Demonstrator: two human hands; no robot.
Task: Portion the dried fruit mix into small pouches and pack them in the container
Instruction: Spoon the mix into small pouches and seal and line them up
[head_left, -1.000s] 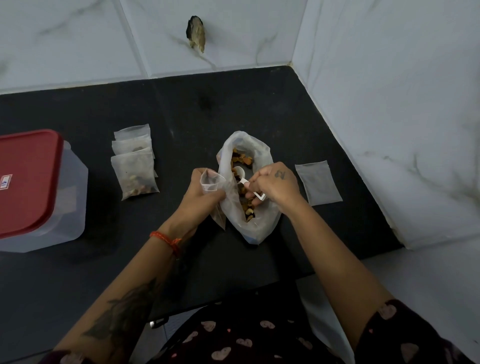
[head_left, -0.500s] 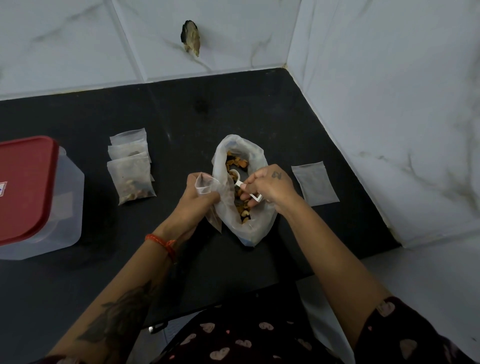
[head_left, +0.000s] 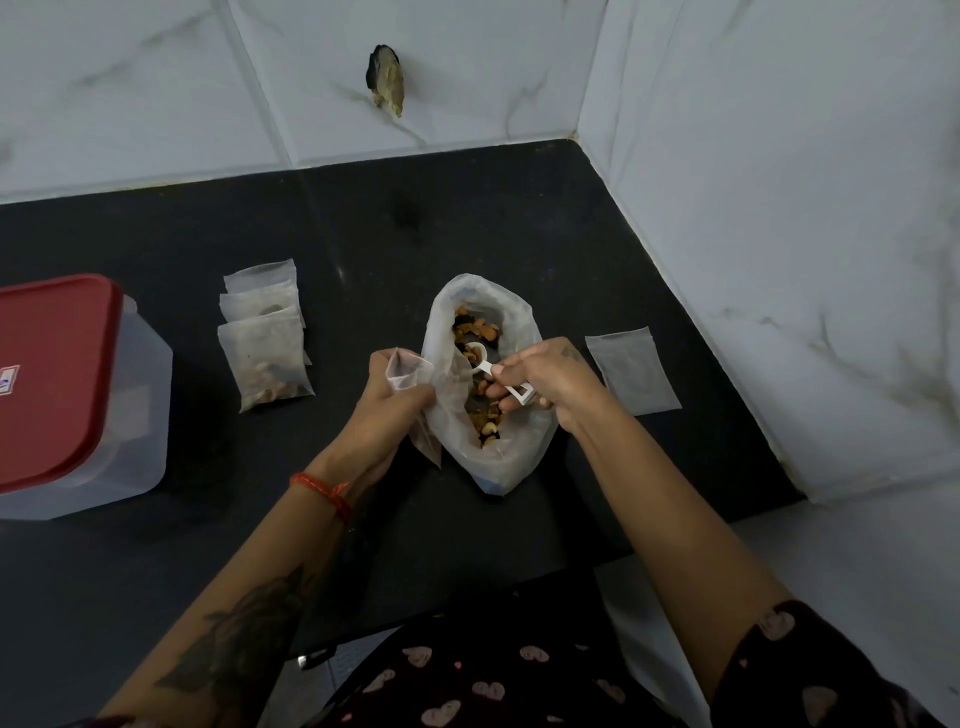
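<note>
Scoop (head_left: 480, 359) lifted, container (head_left: 78, 389) cropped left

Black counter (head_left: 208, 519), white marble-tiled walls (head_left: 779, 182)

No lettering can be read anywhere. A small white label with red edging (head_left: 9, 381) sits on the red lid (head_left: 52, 379) of the container at left, cut off by the frame edge and too blurred to make out.
</note>
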